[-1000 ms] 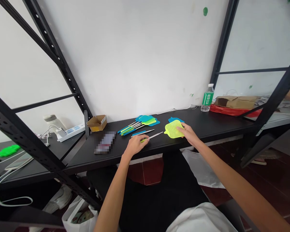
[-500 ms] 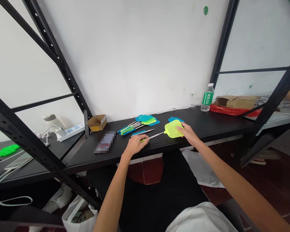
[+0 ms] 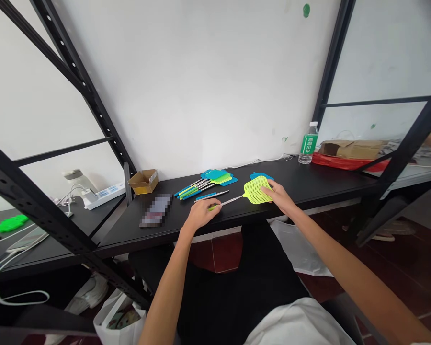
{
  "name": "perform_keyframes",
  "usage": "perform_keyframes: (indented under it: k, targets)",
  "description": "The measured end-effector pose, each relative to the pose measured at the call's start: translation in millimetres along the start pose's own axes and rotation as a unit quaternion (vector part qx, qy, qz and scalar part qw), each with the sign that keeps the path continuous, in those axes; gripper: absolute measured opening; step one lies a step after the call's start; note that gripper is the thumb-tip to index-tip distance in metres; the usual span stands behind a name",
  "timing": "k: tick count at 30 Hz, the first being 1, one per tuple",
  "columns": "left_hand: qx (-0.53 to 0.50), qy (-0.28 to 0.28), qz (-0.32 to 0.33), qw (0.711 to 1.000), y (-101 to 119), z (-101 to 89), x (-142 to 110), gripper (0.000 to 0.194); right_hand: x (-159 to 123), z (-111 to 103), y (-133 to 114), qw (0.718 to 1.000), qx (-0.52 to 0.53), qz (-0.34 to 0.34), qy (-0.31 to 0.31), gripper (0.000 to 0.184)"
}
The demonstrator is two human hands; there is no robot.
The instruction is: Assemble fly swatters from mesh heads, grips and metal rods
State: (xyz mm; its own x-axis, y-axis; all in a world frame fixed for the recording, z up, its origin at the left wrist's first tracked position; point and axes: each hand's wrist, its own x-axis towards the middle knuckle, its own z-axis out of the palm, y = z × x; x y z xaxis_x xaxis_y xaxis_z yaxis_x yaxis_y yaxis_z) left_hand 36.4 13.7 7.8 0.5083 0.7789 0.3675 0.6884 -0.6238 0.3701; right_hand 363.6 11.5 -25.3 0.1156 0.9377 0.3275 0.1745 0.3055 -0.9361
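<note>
My left hand (image 3: pixel 201 212) is closed round the yellow-green grip of a fly swatter handle, and its thin metal rod (image 3: pixel 232 200) points to the right. The rod's tip meets the neck of a yellow-green perforated fly swatter head (image 3: pixel 257 190); how deep it sits I cannot tell. My right hand (image 3: pixel 279 195) pinches that head by its right edge, thumb on top. Behind my left hand lies a loose blue-gripped handle (image 3: pixel 205 196). Farther back is a pile of blue and green fly swatters (image 3: pixel 197 186). A blue swatter head (image 3: pixel 261 175) lies behind the green one.
A small open cardboard box (image 3: pixel 143 182) and a blurred phone (image 3: pixel 156 211) are on the left of the black table (image 3: pixel 290 179). A water bottle (image 3: pixel 308 143) stands at the back right. Black metal shelf posts (image 3: pixel 334 62) rise on both sides.
The rod and the neck of the green swatter head have come together, closing a small gap. Both hands keep nearly the same place and hold.
</note>
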Motion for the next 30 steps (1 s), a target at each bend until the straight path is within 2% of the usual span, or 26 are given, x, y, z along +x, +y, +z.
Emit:
perform_keyframes:
  k: [15,30]
  targets:
    - [-0.002,0.001,-0.003,1.000,-1.2,0.3,0.1,0.032,-4.1,2.1,-4.4,0.999,-0.018,-0.031,0.001,0.045]
    - [0.003,0.002,-0.015,1.000,1.9,-1.6,-0.5,0.034,-7.2,2.9,-6.8,0.997,-0.074,-0.027,-0.027,0.040]
